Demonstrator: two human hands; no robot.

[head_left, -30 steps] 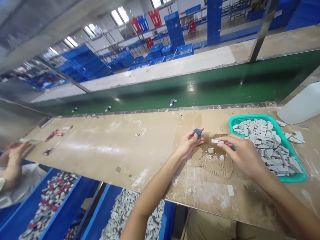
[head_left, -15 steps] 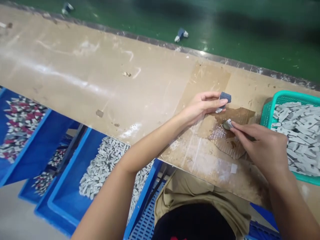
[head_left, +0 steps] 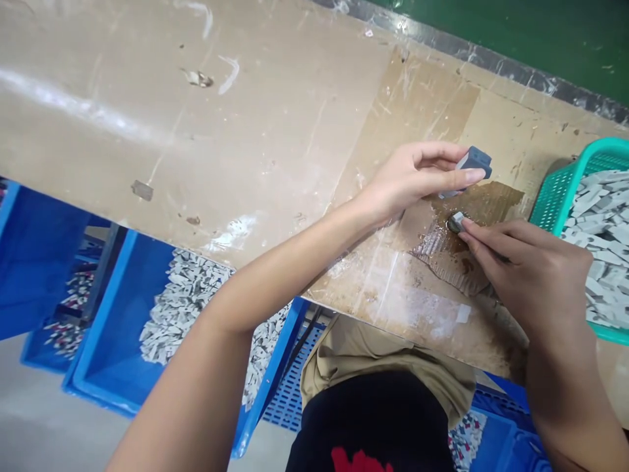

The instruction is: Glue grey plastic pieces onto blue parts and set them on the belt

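Observation:
My left hand (head_left: 422,176) holds a dark blue and light grey piece (head_left: 474,162) between thumb and fingers, above the bench. To its lower right, my right hand (head_left: 531,262) pinches a small light grey piece (head_left: 458,220) at a small round dark spot on the wet patch. That patch is a torn brown cardboard piece (head_left: 466,269) with a ridged edge, lying on the bench (head_left: 275,131). Both hands are closed on their pieces and do not touch each other.
A green basket (head_left: 555,196) of light grey pieces stands at the right. Below the bench's near edge, a blue bin (head_left: 105,341) holds many grey pieces, with more blue bins beside it. Beyond the far edge lies a green surface (head_left: 540,39).
The view has shifted closer and to the right. My left hand still holds the blue and grey piece, now turned slightly. My right hand keeps its small piece at the dark spot.

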